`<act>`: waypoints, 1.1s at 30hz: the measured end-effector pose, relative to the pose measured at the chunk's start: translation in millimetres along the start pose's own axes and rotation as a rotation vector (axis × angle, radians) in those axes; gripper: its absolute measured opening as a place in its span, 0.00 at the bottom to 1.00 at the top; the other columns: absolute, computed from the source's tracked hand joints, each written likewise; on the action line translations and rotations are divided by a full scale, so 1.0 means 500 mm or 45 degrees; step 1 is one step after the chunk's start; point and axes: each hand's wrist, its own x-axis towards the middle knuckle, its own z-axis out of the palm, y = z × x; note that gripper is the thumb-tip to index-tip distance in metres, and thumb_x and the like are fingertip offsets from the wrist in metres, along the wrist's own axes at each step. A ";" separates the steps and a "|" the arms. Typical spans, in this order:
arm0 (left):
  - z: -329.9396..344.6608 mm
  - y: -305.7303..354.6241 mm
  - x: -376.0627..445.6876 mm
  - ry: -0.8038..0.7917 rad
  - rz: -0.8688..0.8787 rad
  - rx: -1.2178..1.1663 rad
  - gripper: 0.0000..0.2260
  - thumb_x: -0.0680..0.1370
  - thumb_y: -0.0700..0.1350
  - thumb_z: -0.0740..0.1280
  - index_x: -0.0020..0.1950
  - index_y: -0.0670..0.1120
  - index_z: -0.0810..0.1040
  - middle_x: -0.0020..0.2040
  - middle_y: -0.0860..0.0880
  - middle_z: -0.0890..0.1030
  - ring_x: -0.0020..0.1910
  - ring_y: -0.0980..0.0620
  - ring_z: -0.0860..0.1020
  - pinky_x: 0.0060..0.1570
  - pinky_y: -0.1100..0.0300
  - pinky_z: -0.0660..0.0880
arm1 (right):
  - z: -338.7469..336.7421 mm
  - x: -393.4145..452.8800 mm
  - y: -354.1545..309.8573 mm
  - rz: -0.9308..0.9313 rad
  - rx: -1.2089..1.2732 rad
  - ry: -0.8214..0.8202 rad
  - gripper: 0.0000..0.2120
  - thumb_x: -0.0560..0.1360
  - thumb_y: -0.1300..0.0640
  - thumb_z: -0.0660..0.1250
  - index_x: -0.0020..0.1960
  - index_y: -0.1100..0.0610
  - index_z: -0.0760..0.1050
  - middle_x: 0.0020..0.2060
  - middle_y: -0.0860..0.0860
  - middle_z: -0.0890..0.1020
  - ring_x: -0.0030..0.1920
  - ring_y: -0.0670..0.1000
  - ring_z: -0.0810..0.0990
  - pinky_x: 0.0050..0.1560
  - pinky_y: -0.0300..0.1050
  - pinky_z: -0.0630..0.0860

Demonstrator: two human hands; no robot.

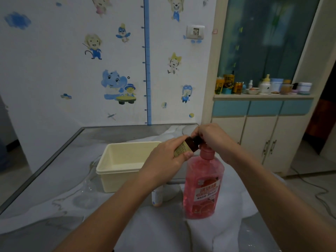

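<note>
Brown glass shows only in part: the small dark bottle [189, 145] is held tilted above the table, just over the pump of the pink bottle [202, 186]. The left hand [167, 160] wraps its fingers round the body and covers most of the tan label. The right hand [211, 138] curls over the cap end, so the cap itself is hidden. Behind stands a cream tub [123, 164]. A small white bottle [156, 197] is half covered by the left forearm; a clear glass flask [87, 193] is faint on the white cloth [163, 230].
</note>
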 end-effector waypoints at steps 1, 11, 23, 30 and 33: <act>-0.003 0.001 0.002 -0.001 0.003 0.003 0.19 0.75 0.56 0.63 0.66 0.56 0.73 0.53 0.51 0.79 0.50 0.50 0.76 0.51 0.46 0.74 | -0.002 0.002 -0.005 -0.017 -0.030 -0.010 0.11 0.74 0.63 0.57 0.38 0.57 0.76 0.30 0.50 0.73 0.29 0.46 0.69 0.30 0.38 0.66; 0.018 -0.014 -0.010 0.004 -0.018 -0.032 0.21 0.74 0.57 0.62 0.66 0.54 0.73 0.52 0.51 0.80 0.49 0.50 0.76 0.50 0.47 0.74 | 0.016 -0.001 0.032 -0.008 0.095 0.013 0.10 0.74 0.61 0.57 0.37 0.58 0.75 0.27 0.50 0.70 0.25 0.47 0.66 0.25 0.38 0.64; -0.001 0.002 0.002 -0.005 0.001 0.015 0.18 0.76 0.54 0.64 0.66 0.55 0.73 0.54 0.50 0.79 0.51 0.49 0.76 0.52 0.47 0.74 | -0.004 0.000 -0.008 -0.001 -0.109 -0.063 0.11 0.74 0.63 0.57 0.37 0.57 0.75 0.30 0.50 0.72 0.29 0.47 0.68 0.29 0.39 0.65; 0.016 -0.011 -0.009 -0.002 0.001 0.012 0.19 0.75 0.56 0.63 0.66 0.55 0.73 0.53 0.51 0.80 0.50 0.50 0.76 0.51 0.46 0.74 | 0.014 -0.005 0.024 0.034 0.063 -0.015 0.10 0.74 0.61 0.58 0.36 0.56 0.74 0.26 0.50 0.69 0.22 0.46 0.67 0.22 0.38 0.63; 0.012 -0.007 -0.004 -0.008 -0.003 0.033 0.20 0.75 0.57 0.62 0.66 0.55 0.72 0.53 0.51 0.80 0.50 0.50 0.76 0.51 0.46 0.74 | 0.007 -0.005 0.015 0.043 0.054 -0.051 0.08 0.73 0.61 0.59 0.37 0.56 0.74 0.25 0.50 0.69 0.18 0.43 0.66 0.20 0.36 0.63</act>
